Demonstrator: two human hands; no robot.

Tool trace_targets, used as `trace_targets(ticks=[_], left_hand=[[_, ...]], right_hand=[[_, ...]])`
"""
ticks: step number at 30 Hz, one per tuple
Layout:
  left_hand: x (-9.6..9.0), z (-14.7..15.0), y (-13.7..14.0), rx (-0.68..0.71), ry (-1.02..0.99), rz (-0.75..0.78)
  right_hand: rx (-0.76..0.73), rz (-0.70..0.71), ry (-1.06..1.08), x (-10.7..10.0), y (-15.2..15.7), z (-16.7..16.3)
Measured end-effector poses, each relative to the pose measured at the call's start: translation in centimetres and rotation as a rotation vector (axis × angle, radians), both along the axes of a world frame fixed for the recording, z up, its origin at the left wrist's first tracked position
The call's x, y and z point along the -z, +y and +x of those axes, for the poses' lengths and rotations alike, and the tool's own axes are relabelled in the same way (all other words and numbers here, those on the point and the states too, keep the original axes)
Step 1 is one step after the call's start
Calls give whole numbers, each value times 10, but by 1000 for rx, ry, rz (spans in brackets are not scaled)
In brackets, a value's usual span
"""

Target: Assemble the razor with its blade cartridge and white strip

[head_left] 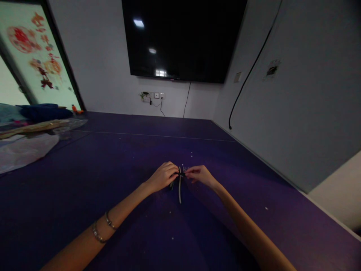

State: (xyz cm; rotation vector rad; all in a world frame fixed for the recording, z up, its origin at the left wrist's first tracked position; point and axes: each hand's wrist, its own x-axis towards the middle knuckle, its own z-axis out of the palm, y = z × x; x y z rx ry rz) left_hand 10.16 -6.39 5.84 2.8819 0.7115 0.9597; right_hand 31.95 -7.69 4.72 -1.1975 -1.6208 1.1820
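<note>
In the middle of the purple surface (pixel 141 226), my left hand (pixel 165 176) and my right hand (pixel 200 175) come close together. Between their fingertips is a small dark piece (pixel 182 174), too small to name, and both hands pinch it from either side. A thin pale strip (pixel 179 192) hangs or lies below it, slightly curved, with a short end showing above. Another short pale strip (pixel 171 185) shows under my left fingers. Two bracelets (pixel 98 232) circle my left forearm.
Small white scraps (pixel 266 208) dot the surface. At the left lie a clear plastic bag (pixel 28 150), flat brown pieces (pixel 36 127) and dark blue cloth (pixel 45 111). A wall-mounted television (pixel 183 37) faces me. A black cable (pixel 254 64) hangs down the right wall (pixel 310 113).
</note>
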Motion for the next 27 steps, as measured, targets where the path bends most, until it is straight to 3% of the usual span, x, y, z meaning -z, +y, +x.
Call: trace_targets(ticks=[11, 16, 20, 27], left_hand=[[10, 3, 1, -29, -33, -3], [10, 11, 11, -85, -50, 22], [20, 25, 26, -119, 20, 5], [30, 48, 43, -212, 157, -116]], right_hand=[[12, -49, 37, -6, -1, 0], [136, -16, -19, -8, 16, 13], [250, -14, -79, -1, 32, 22], [297, 2, -174, 20, 45, 24]])
